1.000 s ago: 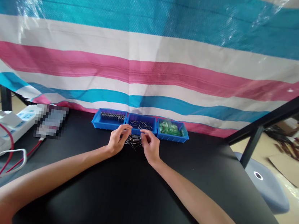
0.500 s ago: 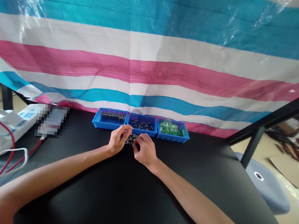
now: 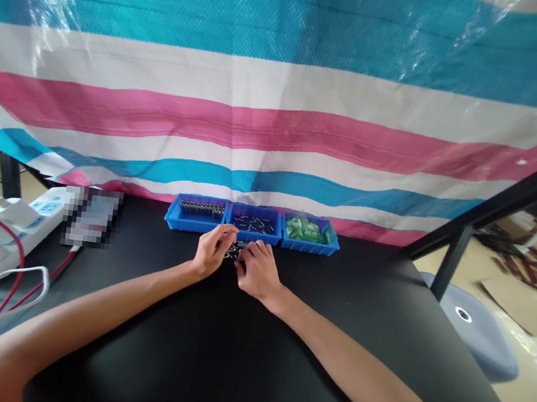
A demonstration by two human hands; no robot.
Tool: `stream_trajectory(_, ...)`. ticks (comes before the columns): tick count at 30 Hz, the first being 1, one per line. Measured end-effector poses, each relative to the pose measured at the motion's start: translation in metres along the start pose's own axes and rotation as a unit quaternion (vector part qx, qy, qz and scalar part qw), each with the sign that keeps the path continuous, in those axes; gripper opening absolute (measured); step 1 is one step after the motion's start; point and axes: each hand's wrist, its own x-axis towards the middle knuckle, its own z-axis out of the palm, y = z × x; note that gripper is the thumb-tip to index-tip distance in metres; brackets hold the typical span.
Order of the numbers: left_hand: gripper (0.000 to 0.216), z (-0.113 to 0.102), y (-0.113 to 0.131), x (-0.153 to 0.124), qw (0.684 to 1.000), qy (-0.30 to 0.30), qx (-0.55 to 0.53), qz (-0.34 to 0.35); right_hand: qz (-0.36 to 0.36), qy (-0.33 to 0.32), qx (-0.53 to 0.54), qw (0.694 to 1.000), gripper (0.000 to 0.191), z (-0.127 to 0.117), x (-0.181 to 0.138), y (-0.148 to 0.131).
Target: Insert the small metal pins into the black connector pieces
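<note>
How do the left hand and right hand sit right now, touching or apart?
Apart: in the head view, small metal pieces show in the gap between the left hand and right hand.

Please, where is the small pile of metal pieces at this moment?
In the head view, the metal pile lies on the black table, between the left hand and right hand, in front of the middle blue bin.
</note>
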Motion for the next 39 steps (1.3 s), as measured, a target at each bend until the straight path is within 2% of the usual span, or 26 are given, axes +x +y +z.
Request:
stream_trajectory(15, 0.018, 0.001, -0.001, 0.000, 1.000, 0.006, -0.003, 0.004, 0.005, 0.021, 0.031, 0.999, 0.004, 0.000, 0.000, 0.001)
stream_trajectory(24, 0.018, 0.000, 0.003, 0.000, 1.000, 0.003, 0.003, 0.003, 0.038, 0.122, 0.160, 0.979, 0.007, -0.007, 0.004, 0.004)
stream_trajectory(28, 0.019, 0.001, 0.002, 0.000, 1.000, 0.013, 0.006, 0.005, 0.048, 0.140, 0.204, 0.968, 0.005, -0.009, 0.005, 0.004)
stream_trajectory(33, 0.017, 0.001, 0.004, 0.003, 0.999, 0.020, 0.026, 0.036, 0.052, 0.164, 0.229, 0.958, 0.006, -0.008, 0.003, 0.005)
stream_trajectory(39, 0.018, -0.001, 0.008, 0.007, 0.996, -0.011, 0.052, 0.074, 0.052, 0.201, 0.243, 0.947, 0.010, -0.010, 0.002, 0.007)
